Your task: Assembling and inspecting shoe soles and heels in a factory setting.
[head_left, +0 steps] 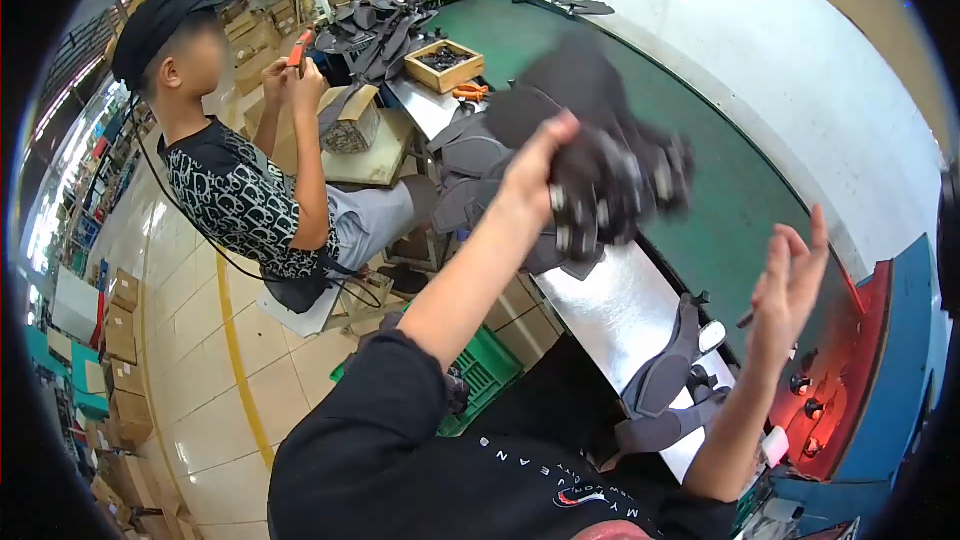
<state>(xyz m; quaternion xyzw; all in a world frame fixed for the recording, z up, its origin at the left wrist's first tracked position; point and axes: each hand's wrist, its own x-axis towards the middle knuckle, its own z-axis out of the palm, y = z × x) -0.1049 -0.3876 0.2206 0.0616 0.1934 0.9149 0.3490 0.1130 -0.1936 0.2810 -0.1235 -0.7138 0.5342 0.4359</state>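
My left hand (545,165) is closed round a bunch of dark grey padded fabric pieces (575,90), held up over the workbench. Black plastic fittings (600,195) cluster at the gripped end, smeared by motion. To the right, my right hand (787,290) is raised with its fingers stretched apart; a small dark bit shows by its thumb, too small to name. Below it, similar grey pieces (662,380) with black fittings lie on a shiny metal ledge (600,305). Further grey pieces (470,165) are heaped beyond my left forearm.
A green conveyor belt (700,180) runs beside the ledge into a blue-and-red housing (870,380), where black parts sit in red light. Left, a seated co-worker (250,180) holds an orange tool (299,48). A wooden box (445,65) and green crate (485,375) stand nearby.
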